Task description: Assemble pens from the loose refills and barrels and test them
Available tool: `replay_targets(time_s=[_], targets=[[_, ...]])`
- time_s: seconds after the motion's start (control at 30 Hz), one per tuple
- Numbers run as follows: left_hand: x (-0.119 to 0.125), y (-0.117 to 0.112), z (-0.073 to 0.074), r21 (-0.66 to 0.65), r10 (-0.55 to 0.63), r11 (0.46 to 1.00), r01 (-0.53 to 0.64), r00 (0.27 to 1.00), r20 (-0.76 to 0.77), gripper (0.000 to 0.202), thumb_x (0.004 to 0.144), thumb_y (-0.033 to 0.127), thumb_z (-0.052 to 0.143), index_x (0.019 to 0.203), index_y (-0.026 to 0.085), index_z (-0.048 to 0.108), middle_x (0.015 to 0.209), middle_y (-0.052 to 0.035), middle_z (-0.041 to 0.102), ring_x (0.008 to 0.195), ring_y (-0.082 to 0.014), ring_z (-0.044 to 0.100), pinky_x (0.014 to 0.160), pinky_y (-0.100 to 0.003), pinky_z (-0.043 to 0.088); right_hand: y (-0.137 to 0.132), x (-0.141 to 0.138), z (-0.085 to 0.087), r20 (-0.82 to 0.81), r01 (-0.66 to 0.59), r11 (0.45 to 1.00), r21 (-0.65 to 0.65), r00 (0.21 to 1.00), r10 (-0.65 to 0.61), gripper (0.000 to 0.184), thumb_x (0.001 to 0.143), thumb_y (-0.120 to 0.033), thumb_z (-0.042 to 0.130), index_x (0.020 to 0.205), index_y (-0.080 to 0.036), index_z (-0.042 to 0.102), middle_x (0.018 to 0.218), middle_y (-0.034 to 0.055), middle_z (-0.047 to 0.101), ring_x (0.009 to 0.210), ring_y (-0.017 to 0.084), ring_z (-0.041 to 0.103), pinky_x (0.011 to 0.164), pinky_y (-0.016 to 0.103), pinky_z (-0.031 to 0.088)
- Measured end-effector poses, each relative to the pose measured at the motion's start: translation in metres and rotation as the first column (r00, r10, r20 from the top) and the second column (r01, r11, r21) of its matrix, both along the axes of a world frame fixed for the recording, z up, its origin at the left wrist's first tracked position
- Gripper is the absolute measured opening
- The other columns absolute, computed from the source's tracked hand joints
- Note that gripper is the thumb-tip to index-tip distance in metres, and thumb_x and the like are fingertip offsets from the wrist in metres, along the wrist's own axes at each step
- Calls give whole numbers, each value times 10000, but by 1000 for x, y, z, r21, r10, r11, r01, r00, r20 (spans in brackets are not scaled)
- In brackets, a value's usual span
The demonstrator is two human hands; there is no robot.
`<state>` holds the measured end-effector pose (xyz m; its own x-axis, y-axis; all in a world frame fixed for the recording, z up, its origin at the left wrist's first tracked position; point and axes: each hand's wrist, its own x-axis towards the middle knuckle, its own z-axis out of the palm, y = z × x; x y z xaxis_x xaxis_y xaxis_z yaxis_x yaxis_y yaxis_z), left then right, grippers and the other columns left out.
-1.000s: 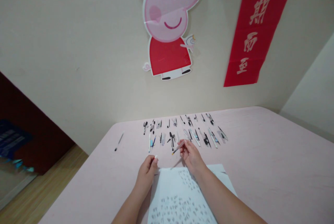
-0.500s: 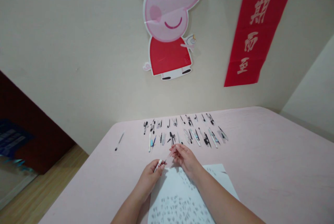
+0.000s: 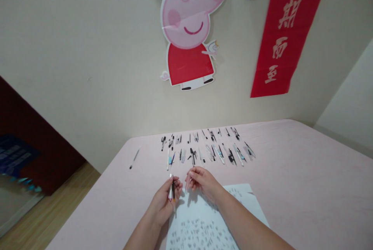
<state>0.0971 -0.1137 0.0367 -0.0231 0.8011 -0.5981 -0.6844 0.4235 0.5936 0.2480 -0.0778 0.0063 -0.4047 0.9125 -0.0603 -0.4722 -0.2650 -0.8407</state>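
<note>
My left hand [image 3: 162,202] is closed around a white pen part [image 3: 170,192] and a thin dark pen refill [image 3: 174,192], which lie side by side between thumb and fingers. The refill's lower end is orange and pale and points down over the paper. To its right, my right hand [image 3: 205,182] pinches a translucent pinkish pen barrel [image 3: 188,184], tilted, with its lower end toward the paper. A small gap separates the two hands. Both are above the top edge of a handwritten sheet of paper [image 3: 201,226].
Beyond my hands, two rows of pens and pen parts [image 3: 192,156] lie across the pink table [image 3: 305,187]. A lone clear pen [image 3: 134,159] with a black end lies to the left. Behind the table rises a wall with a cartoon pig cutout [image 3: 190,63] and a red banner [image 3: 284,36].
My hands have moved apart, and the pinkish barrel has swung to point downward in my right hand. My left hand has turned, so the dark refill beside the white part now shows.
</note>
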Motion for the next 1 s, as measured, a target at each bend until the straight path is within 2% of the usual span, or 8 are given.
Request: replay_targets(time_s=[0.23,0.4,0.57,0.67,0.7,0.73,0.77,1.0], targets=[[7,0,1,-35,-63,997,69,985,162,170,899,73,428,841,43,585,729,-125,689,661,-171,705,630,-276,601,0,-1,-2,179,-35,997,73,984,21,382,647,-494,721,699,-146,572,536,-6,615,383,58,448,370,164,263],[9,-1,-3,-48,-90,994,97,989,120,127,890,86,465,883,47,585,699,-108,696,606,-172,699,618,-308,602,-1,-5,-8,279,63,970,233,952,-128,292,632,-404,759,660,-148,621,583,2,611,519,107,535,499,215,382],[6,-1,-9,12,-161,987,161,987,-27,81,840,79,531,874,71,604,749,-111,700,602,-148,682,549,-229,562,3,-5,-13,332,146,951,273,913,-235,226,647,-351,744,762,-162,701,641,22,631,564,130,542,552,254,419],[-6,9,-16,161,-159,965,206,951,-264,140,766,48,584,887,113,612,805,-90,690,586,-117,647,516,-198,515,7,-4,-17,327,201,940,275,900,-288,254,666,-367,726,831,-175,712,630,11,623,536,117,518,532,245,405],[-12,15,-18,204,-129,951,232,898,-422,179,748,56,596,912,126,611,829,-87,684,600,-118,642,513,-197,499,8,-4,-19,316,213,939,269,902,-295,262,670,-380,721,833,-176,711,625,8,620,528,114,515,525,242,402],[-20,23,-19,225,-69,939,261,782,-620,217,743,63,588,946,138,606,856,-81,677,620,-116,638,524,-197,486,9,-3,-20,306,222,940,258,904,-297,272,670,-393,720,831,-175,708,621,6,616,522,112,514,520,239,401],[-28,31,-19,209,15,940,271,577,-817,232,741,76,574,959,151,598,869,-68,670,636,-116,635,547,-203,482,10,-3,-22,299,228,942,245,907,-298,283,666,-404,721,829,-173,705,622,5,614,518,110,516,518,238,403],[-67,89,-8,118,118,960,254,12,-993,342,724,17,487,1025,161,556,1077,-110,564,1063,-218,527,867,-313,402,10,-2,-20,295,213,948,238,914,-280,318,667,-425,718,846,-163,695,660,23,617,537,127,547,525,253,429]])
